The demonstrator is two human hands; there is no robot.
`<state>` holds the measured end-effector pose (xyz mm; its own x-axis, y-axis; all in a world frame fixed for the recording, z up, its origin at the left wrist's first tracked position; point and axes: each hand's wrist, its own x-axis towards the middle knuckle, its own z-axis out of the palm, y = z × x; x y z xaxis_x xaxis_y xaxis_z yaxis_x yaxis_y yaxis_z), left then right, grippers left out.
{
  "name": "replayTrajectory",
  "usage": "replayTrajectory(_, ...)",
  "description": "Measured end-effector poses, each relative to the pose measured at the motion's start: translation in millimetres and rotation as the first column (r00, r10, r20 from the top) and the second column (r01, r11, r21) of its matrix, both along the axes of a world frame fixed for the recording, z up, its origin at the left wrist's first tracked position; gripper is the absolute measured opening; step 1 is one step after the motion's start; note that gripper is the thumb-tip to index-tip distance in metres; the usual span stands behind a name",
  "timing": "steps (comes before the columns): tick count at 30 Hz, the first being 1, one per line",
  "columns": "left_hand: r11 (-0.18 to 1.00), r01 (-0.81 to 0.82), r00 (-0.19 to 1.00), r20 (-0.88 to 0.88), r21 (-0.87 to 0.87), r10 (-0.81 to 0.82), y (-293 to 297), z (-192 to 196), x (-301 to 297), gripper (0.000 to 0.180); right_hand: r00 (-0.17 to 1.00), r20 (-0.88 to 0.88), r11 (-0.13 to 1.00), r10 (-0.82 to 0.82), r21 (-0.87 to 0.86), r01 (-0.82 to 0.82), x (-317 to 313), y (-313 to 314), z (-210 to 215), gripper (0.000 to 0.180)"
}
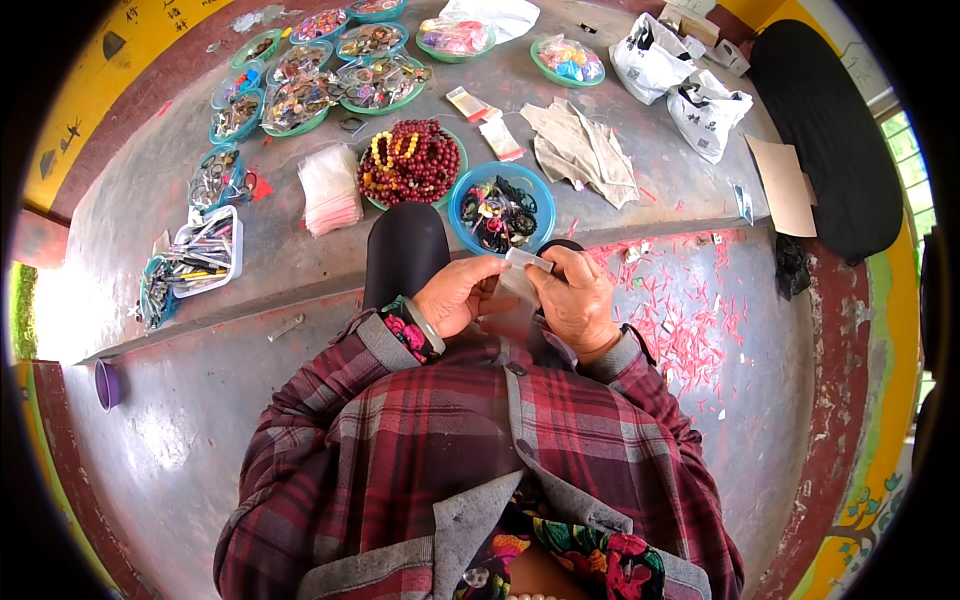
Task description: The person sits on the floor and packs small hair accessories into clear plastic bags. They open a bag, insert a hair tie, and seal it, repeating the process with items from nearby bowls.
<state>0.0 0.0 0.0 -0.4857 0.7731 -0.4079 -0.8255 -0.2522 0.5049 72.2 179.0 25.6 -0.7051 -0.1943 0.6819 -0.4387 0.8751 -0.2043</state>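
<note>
Both hands, left hand [455,295] and right hand [575,295], pinch a small clear bag [520,280] mid-frame; grey concrete ledge [290,250] above holds bead bowls [410,160].

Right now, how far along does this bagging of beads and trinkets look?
Done: hard to tell; no filled bags can be made out. In hand: the left hand and right hand both hold one small clear bag in their grip. Left: the green bowl of red bead bracelets, the blue bowl of dark trinkets and a stack of empty bags still wait on the ledge.
</note>
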Motion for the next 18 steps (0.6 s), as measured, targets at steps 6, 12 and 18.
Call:
replayTrajectory(6, 1.0, 0.008, 0.999, -0.046, -0.015, -0.009, 5.8, 5.8, 3.0, 0.015, 1.0, 0.003, 0.999, 0.016, -0.051, -0.015, 0.0, 2.2, 0.5, 0.02)
replayTrajectory(12, 1.0, 0.001, 1.0, -0.024, -0.016, -0.001, 3.7, -0.6, 1.8, 0.011, 0.995, 0.074, 0.971, 0.069, -0.234, -0.05, -1.1, -1.3, 3.8, 0.012)
replayTrajectory(18, 0.999, 0.008, 0.998, -0.069, -0.04, -0.011, 5.0, 0.6, 3.2, 0.013, 0.97, 0.231, 0.918, 0.078, -0.396, 0.021, -1.9, 2.5, 0.7, 0.01)
